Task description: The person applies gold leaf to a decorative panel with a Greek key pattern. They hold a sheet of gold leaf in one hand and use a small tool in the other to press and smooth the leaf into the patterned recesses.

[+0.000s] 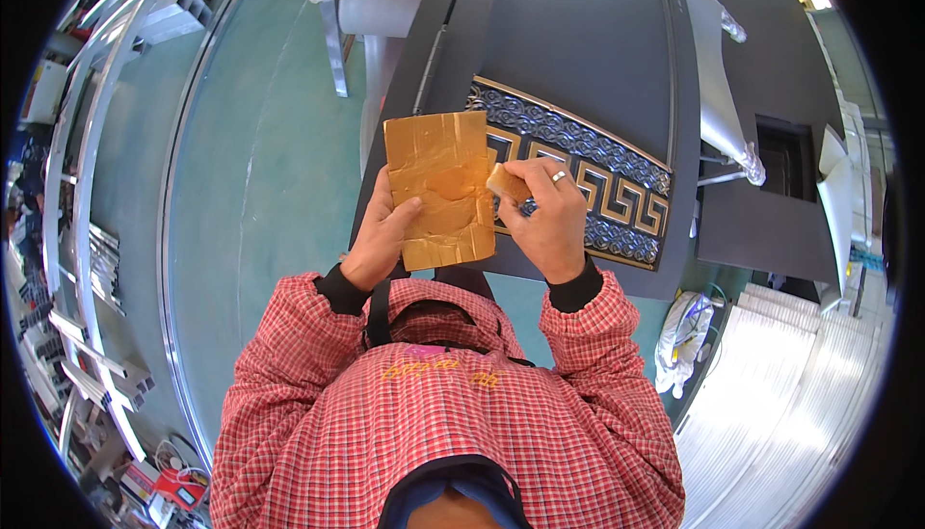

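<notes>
Here, a sponge (pixel 505 185) overlaps the edge of gold cardboard (pixel 441 190).

Green floor (pixel 279 182) is showing on the left, with silver bars (pixel 104 257) lying past it. A red box (pixel 173 487) is sitting at the bottom left. White sheets (pixel 785 375) are lying in piles on the right, near a crumpled white bundle (pixel 685 334).
</notes>
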A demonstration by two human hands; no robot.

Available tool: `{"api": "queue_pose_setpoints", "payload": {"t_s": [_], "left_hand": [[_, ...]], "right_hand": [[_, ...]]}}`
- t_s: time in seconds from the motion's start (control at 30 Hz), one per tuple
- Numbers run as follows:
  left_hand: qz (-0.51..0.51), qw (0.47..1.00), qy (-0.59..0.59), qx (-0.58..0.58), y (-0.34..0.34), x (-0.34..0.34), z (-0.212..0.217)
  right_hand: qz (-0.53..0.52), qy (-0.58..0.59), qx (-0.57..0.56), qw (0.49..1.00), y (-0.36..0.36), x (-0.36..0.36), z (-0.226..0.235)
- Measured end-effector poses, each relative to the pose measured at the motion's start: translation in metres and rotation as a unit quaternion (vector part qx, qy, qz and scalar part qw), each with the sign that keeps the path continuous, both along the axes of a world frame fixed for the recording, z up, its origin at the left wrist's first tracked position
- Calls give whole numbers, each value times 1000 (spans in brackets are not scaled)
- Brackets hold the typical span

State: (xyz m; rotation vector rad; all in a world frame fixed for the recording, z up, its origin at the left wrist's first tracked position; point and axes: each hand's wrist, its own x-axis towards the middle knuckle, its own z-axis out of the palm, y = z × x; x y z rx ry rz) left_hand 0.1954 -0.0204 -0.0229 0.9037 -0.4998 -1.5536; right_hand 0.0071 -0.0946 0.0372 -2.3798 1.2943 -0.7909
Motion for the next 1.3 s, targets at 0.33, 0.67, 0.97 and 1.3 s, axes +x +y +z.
{"api": "queue_pose_setpoints", "payload": {"t_s": [0.33,0.67,0.97,1.3], "left_hand": [[50,998,-15,34,-23,24,-14],[39,998,-31,48,-51,17,-11],[56,996,-28,60,-58,17,-13],[59,996,-28,63,-61,16,-15]], "right_hand": [[-155,-67,81,982,-26,-80,-47],[-205,13,67,976,-95,-79,-154],[-192,19,138,972,-70,-89,-152],[-155,72,91,981,-62,-82,-159]]}}
